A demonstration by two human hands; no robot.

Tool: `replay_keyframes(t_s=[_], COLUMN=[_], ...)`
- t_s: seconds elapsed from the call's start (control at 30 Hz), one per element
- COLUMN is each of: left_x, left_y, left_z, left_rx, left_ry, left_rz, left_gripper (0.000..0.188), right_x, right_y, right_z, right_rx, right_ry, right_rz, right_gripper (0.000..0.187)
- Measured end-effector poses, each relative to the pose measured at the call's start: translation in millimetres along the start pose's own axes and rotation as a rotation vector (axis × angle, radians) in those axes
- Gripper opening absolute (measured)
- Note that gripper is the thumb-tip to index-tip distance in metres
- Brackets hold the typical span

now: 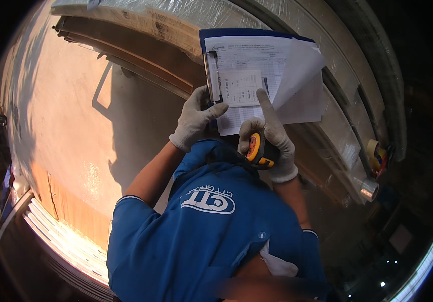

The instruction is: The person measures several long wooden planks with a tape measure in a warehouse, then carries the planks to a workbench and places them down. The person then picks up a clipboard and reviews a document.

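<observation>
A dark blue clipboard (256, 32) lies before me at the edge of the wrapped boards, its metal clip (212, 75) on the left side. Printed sheets (249, 55) are on it, and one sheet's corner (299, 68) curls up on the right. A small white label slip (241, 90) rests on top. My left hand (194, 118), in a pale work glove, grips the clipboard's lower left edge, thumb over the papers. In my gloved right hand (281, 143) is a yellow and black tape measure (257, 151), held by curled fingers, while the index finger stretches toward the slip.
Long boards under clear plastic wrap (181, 15) are stacked beyond and right of the clipboard. Rolls of tape (375, 153) sit at the stack's right end. White panels (65, 236) are piled at lower left, beside the sunlit floor (75, 116).
</observation>
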State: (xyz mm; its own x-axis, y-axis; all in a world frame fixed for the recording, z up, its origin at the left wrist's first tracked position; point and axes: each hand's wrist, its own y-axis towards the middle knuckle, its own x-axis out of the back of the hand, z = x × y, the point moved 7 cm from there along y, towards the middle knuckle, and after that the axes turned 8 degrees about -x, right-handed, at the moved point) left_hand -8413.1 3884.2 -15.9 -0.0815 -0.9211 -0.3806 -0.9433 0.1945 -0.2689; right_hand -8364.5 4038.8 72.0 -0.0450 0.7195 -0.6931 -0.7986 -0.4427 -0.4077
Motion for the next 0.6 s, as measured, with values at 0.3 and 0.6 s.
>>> replay_keyframes(t_s=[0.3, 0.6], left_x=[-15.4, -30.6], left_y=[35.7, 17.7], left_z=[17.0, -21.5], left_rx=[0.277, 0.315], left_ry=[-0.169, -0.005], left_rz=[0.057, 0.199], left_gripper=[0.057, 0.041], right_x=[67.6, 88.2], right_y=[-40.0, -91.1], right_z=[-4.1, 63.0], right_rx=[0.166, -0.003], right_ry=[0.413, -0.586], right_rz=[-0.19, -0.813], right_gripper=[0.082, 0.071])
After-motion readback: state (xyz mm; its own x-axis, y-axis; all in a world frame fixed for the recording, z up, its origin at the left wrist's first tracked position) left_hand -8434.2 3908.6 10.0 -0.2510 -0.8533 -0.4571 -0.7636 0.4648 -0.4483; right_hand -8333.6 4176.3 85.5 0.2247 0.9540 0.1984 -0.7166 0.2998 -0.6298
